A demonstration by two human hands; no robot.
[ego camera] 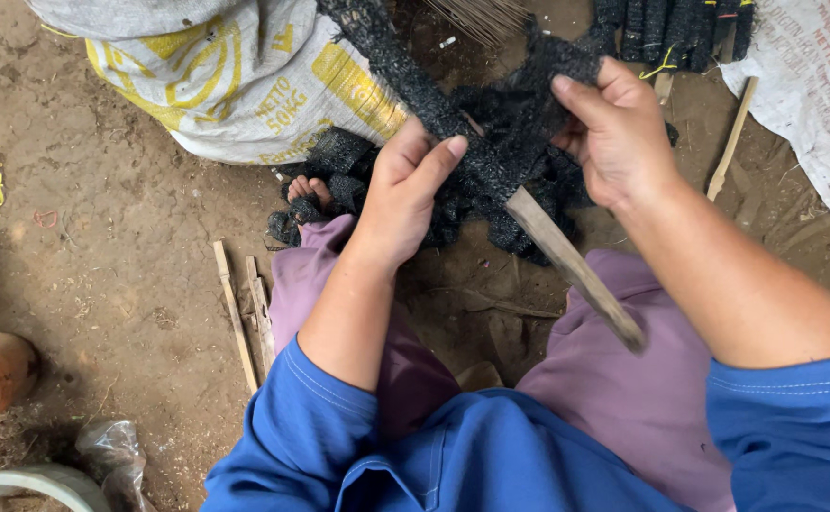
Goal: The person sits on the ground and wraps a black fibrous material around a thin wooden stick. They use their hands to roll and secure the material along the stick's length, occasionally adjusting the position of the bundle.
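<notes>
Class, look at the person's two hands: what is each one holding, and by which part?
Both grip the black netting: the left hand pinches a twisted strip near the wooden stick, the right hand clutches a bunched fold higher up.

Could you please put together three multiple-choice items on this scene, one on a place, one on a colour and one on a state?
1. Where does the printed sack lie?
A. on the ground at upper left
B. on the person's lap
C. at the bottom right corner

2. What colour is the mesh in the hands?
A. white
B. black
C. red

3. How is the left hand set?
A. flat and open on the ground
B. closed on the mesh by the wooden stick
C. resting on a knee

Answers:
1. A, it lies on the dirt beyond the left hand.
2. B, its weave is dark black.
3. B, thumb and fingers pinch the mesh; the right hand grips it too.
</notes>
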